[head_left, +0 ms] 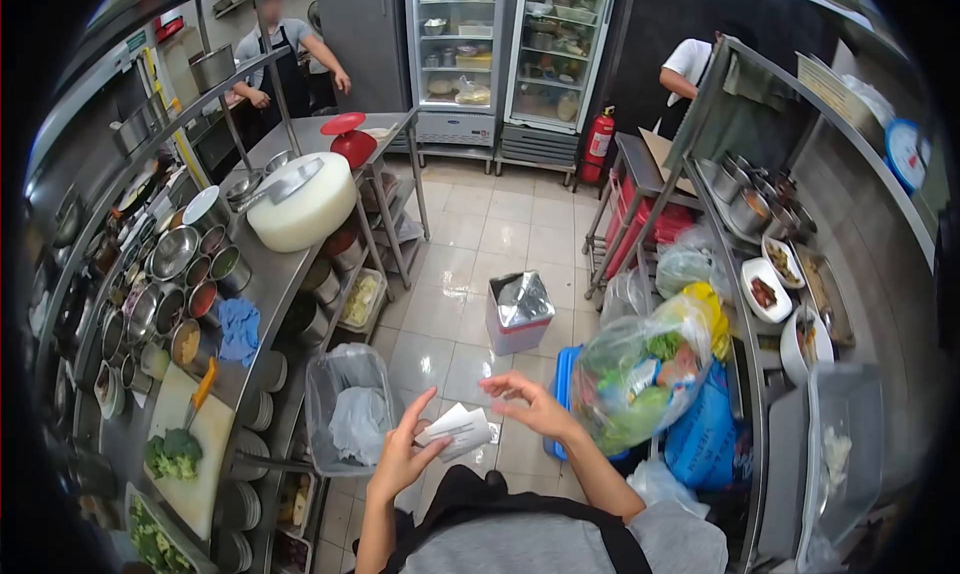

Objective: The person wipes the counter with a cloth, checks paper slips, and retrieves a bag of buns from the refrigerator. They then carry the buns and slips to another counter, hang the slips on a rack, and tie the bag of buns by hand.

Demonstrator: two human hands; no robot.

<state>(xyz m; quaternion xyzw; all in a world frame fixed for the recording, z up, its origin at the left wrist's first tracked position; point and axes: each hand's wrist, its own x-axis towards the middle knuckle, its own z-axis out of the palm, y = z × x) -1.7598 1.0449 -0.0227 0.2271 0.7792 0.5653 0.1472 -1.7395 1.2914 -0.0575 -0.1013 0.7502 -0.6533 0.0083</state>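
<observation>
In front of my chest, my left hand (402, 452) pinches white paper slips (458, 430) with printed lines, fanned slightly apart. My right hand (530, 406) is just to the right of the slips, fingers spread and holding nothing. Below my left hand stands a clear plastic bin (345, 404) with a plastic bag in it. On the left counter, broccoli (174, 455) lies on a white cutting board (205, 474) beside a knife with an orange handle (205, 384).
Steel pots, a blue cloth (239, 331) and a large white tub (300, 209) crowd the left counter. A square tin (520, 309) stands on the tiled floor. Bags of vegetables (640, 374) are at right. Two people (285, 59) (690, 74) stand further back, near glass-door fridges (455, 54).
</observation>
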